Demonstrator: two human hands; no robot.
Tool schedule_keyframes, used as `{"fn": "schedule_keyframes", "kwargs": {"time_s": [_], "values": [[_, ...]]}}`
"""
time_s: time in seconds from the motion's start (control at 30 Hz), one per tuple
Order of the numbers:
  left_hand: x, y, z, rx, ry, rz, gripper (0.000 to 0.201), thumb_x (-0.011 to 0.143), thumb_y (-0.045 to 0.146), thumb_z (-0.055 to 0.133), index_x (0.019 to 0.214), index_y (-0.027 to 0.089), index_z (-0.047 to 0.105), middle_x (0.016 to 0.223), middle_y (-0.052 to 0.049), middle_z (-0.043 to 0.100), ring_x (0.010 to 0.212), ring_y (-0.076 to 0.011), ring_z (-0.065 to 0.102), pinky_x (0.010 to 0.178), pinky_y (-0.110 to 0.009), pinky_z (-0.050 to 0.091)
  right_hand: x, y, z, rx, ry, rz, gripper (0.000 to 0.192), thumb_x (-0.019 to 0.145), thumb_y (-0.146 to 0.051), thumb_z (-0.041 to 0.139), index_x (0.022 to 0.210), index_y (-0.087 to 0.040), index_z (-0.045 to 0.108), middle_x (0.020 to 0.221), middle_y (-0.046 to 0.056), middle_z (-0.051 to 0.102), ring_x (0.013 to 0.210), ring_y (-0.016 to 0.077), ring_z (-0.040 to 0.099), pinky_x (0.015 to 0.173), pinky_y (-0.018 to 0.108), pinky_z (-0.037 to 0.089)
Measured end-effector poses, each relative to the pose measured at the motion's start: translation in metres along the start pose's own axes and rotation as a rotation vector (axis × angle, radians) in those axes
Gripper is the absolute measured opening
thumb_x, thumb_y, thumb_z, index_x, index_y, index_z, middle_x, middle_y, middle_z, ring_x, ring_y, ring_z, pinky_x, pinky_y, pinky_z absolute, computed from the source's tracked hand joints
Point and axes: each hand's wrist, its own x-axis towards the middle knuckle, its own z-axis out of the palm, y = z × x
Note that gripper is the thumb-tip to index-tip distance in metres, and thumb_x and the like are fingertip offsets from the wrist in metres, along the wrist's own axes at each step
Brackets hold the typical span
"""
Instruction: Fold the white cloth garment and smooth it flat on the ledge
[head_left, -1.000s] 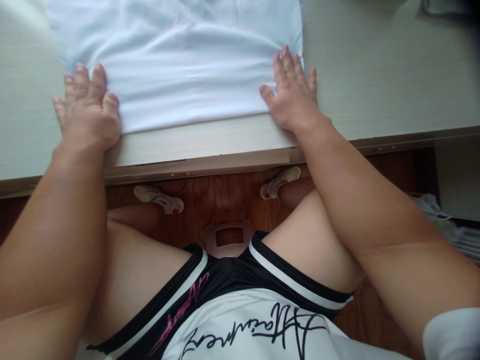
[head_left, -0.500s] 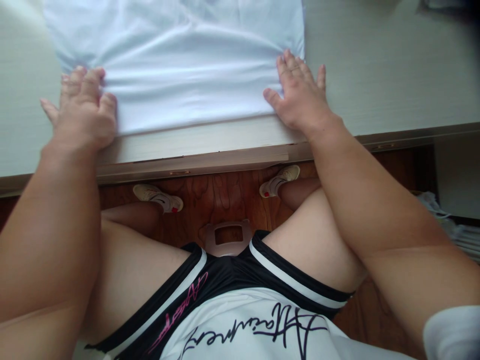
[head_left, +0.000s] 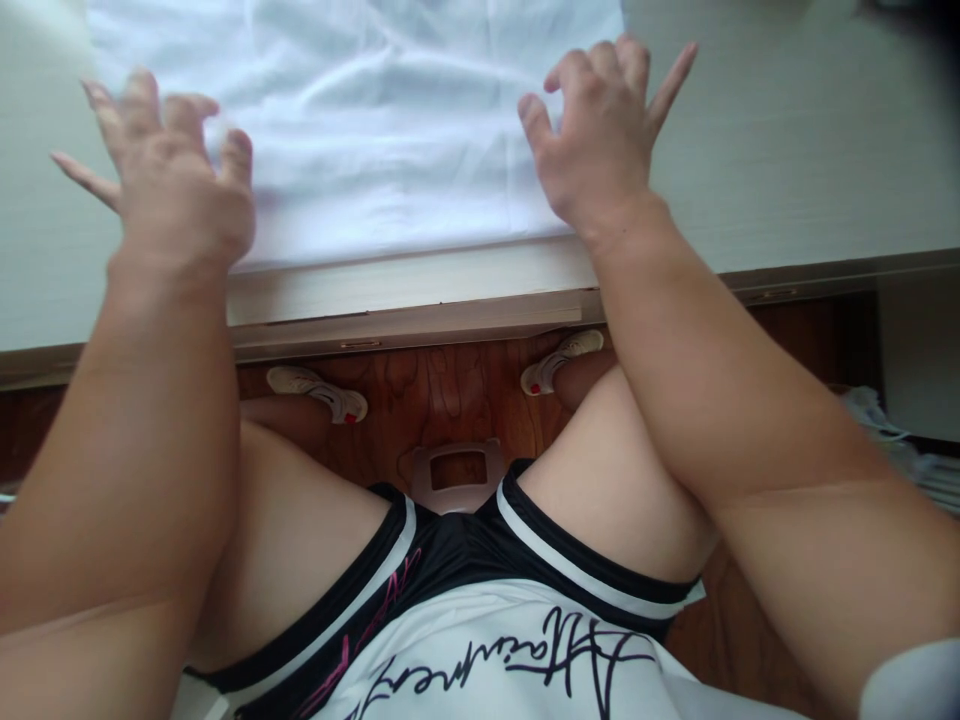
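Observation:
A white cloth [head_left: 390,150] lies spread on the pale tabletop, its near edge close to the table's front and soft creases running across it. Its far end runs out of the top of the view. My left hand [head_left: 176,175] is over the cloth's left side, with fingers spread and slightly bent. At the right side is my right hand [head_left: 600,130], its little finger stretched outward and the others curved. Neither hand grips the cloth; whether any fingertip touches it I cannot tell.
The pale table [head_left: 787,150] has a drawer front [head_left: 420,330] along its near edge. Below, a stool [head_left: 457,500] stands between my legs on the brown wooden floor [head_left: 435,400]. White items [head_left: 885,430] are low at the right.
Both hands have moved forward, away from the cloth's near edge, and their fingers have changed from lying flat to spread and bent. The cloth's creases have shifted slightly.

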Motion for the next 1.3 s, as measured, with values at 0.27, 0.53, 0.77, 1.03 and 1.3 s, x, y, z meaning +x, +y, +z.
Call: {"fn": "schedule_keyframes", "kwargs": {"time_s": [0.27, 0.53, 0.77, 1.03, 1.3], "values": [[0.002, 0.087, 0.004, -0.193, -0.004, 0.176, 0.047, 0.096, 0.032, 0.049, 0.137, 0.053, 0.058, 0.169, 0.025, 0.019, 0.165, -0.0288, -0.005, 0.12, -0.075, -0.02, 0.005, -0.078, -0.013, 0.223, -0.15, -0.193, 0.04, 0.11, -0.034, 0.033, 0.145, -0.027, 0.052, 0.164, -0.002, 0.042, 0.164, 0.0301, 0.014, 0.133, 0.071, -0.001], [0.017, 0.14, 0.002, -0.174, -0.095, 0.157, 0.066, 0.094, 0.015, 0.043, 0.15, 0.049, 0.051, 0.171, 0.021, 0.018, 0.165, -0.0317, -0.008, 0.115, -0.082, -0.021, 0.023, -0.112, -0.026, 0.124, -0.33, -0.147, 0.062, 0.107, -0.016, 0.025, 0.168, -0.025, 0.019, 0.175, -0.008, 0.013, 0.165, 0.0255, 0.0, 0.133, 0.067, -0.003], [0.025, 0.128, 0.008, -0.158, -0.124, 0.164, 0.069, 0.096, 0.025, 0.045, 0.156, 0.057, 0.038, 0.167, 0.027, 0.021, 0.165, -0.0282, 0.0, 0.122, -0.074, -0.025, 0.023, -0.116, -0.028, 0.084, -0.395, -0.136, 0.064, 0.107, -0.017, 0.023, 0.169, -0.024, 0.009, 0.176, -0.009, 0.005, 0.165, 0.0226, 0.001, 0.134, 0.064, 0.0], [0.012, 0.129, 0.003, -0.143, -0.101, 0.191, 0.061, 0.099, 0.034, 0.043, 0.156, 0.056, 0.039, 0.166, 0.027, 0.022, 0.165, -0.0281, 0.003, 0.127, -0.071, -0.016, 0.015, -0.105, -0.021, 0.157, -0.275, -0.191, 0.061, 0.108, -0.029, 0.028, 0.168, -0.022, 0.022, 0.174, -0.005, 0.015, 0.165, 0.0261, 0.01, 0.135, 0.065, 0.004], [0.009, 0.103, 0.008, -0.109, -0.11, 0.178, 0.06, 0.099, 0.047, 0.039, 0.159, 0.053, 0.036, 0.168, 0.027, 0.016, 0.165, -0.025, 0.001, 0.129, -0.064, -0.015, 0.014, -0.088, -0.009, 0.154, -0.241, -0.209, 0.064, 0.104, -0.045, 0.03, 0.166, -0.028, 0.025, 0.174, -0.005, 0.018, 0.165, 0.0258, 0.013, 0.135, 0.066, 0.006]]}}
